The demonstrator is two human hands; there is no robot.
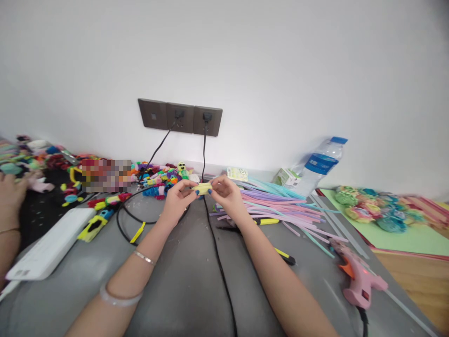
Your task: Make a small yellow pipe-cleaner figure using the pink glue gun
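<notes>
Between my two hands, just above the grey table (189, 281), I hold a small pale-yellow fuzzy piece (203, 188), which looks like bundled pipe cleaner. My left hand (178, 200) pinches its left end between thumb and fingers. At the other end, my right hand (227, 195) has the piece in a similar pinch. To the right of my right hand lies a spread of pastel pipe cleaners (280, 203) in purple, pink and teal. Yellow-and-black cutters (286, 256) lie partly under my right forearm.
A pink hot glue gun (361, 281) rests at the right, near a tilted water bottle (321, 164). A white power strip (52, 243) and colourful fuzzy figures (168, 175) occupy the left. Black cables (219, 267) cross the table. Another person's hand (12, 196) is at far left.
</notes>
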